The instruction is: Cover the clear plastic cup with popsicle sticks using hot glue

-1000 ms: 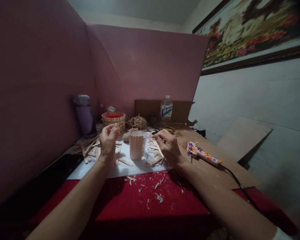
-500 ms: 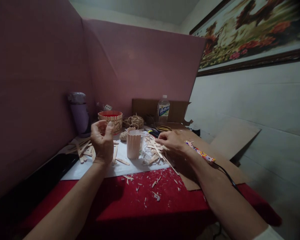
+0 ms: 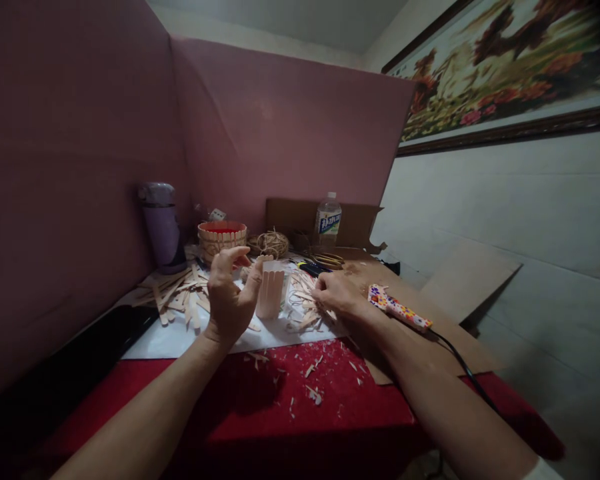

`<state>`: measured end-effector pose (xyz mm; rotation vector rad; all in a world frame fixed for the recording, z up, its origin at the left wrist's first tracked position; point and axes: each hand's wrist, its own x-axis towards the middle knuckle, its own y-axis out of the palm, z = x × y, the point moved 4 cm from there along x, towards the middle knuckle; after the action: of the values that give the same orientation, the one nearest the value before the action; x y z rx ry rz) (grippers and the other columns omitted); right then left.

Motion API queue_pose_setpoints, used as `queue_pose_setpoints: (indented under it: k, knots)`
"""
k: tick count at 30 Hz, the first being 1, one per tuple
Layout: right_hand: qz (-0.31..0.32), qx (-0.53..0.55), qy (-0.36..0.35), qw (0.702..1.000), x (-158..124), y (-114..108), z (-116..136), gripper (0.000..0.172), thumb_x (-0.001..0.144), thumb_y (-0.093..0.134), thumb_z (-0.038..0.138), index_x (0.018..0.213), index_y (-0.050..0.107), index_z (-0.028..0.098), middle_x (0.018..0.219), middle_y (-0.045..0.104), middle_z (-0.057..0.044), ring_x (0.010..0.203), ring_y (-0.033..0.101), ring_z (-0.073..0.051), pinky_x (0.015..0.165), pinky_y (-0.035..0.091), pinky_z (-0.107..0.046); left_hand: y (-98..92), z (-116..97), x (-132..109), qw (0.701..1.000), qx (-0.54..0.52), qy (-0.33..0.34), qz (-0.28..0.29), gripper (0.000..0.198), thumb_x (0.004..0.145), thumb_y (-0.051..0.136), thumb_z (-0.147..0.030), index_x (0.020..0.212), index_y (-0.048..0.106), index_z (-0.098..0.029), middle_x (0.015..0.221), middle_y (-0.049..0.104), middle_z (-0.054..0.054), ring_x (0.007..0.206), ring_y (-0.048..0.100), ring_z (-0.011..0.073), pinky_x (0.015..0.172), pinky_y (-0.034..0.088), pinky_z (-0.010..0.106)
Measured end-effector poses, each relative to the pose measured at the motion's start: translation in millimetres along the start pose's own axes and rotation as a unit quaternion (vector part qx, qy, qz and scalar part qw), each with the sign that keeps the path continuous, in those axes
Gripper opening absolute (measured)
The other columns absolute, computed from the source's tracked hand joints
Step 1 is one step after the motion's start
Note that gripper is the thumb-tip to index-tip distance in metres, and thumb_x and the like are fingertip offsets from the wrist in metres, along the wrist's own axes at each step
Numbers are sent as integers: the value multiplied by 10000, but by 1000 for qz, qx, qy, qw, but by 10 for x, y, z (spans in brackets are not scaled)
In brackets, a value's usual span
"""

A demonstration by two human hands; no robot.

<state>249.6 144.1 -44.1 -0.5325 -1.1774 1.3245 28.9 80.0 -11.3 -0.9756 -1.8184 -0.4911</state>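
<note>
A small clear cup (image 3: 271, 293) partly faced with upright wooden craft sticks stands on white paper (image 3: 153, 343). Just to its left is my left hand (image 3: 231, 293), thumb and fingers apart; the thumb overlaps the cup's edge, and I cannot tell if it touches. My right hand (image 3: 339, 293) is lowered over a loose pile of craft sticks (image 3: 307, 313) right of the cup. Its fingers are pinched together there, and whatever is between them is hidden. More craft sticks (image 3: 177, 297) lie spread to the left of my left hand.
Behind stand a stick-covered basket (image 3: 223, 240) with a red inside, a twine coil (image 3: 273, 245), a bottle (image 3: 328, 223) and a purple flask (image 3: 163, 233). A flower-patterned glue gun (image 3: 400, 310) lies on cardboard (image 3: 380, 273), its cord trailing right. Wood scraps litter the red cloth (image 3: 300, 413).
My left hand has moved right, from in front of the basket to beside the cup. My right hand stays at the stick pile, its fingers now curled in more.
</note>
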Motion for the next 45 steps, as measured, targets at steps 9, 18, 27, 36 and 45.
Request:
queue_pose_setpoints:
  k: [9,18,27,36,45]
  knots:
    - [-194,164,-113,960,-161,-208,241,113,816,596,271,745,562,189,682,600,-2,618,544,-132,589,418,-241,137,-138,-166,986,-95,18,133,91,810,615,-230,897,631,-209,697,572,-14,574,481,121,603,396,253]
    - [-168,326,-210,906,-350,-215,435,56,801,586,169,796,641,179,695,636,-8,635,591,-135,595,481,-256,176,-149,-149,980,-125,-36,152,262,848,576,-251,1100,609,-187,610,520,-58,501,434,101,544,348,229]
    - [-128,416,-185,881,-414,-210,501,96,822,574,209,852,662,184,638,580,14,576,540,-116,528,436,-242,153,-128,-139,973,-167,-94,127,119,778,656,-261,880,666,-199,545,528,-48,480,471,99,513,379,233]
    - [42,359,-198,911,-278,-166,475,245,847,593,370,753,678,160,543,539,20,489,459,-99,483,369,-232,352,-140,-223,834,-371,-302,275,273,770,653,-422,824,544,-177,614,646,12,391,595,161,314,417,238]
    - [-128,327,-100,931,-112,-107,211,274,852,556,375,756,686,153,582,493,22,544,398,-109,501,300,-232,433,-56,-430,942,-125,-116,288,94,806,617,-259,726,628,-211,554,624,2,467,550,132,484,406,247]
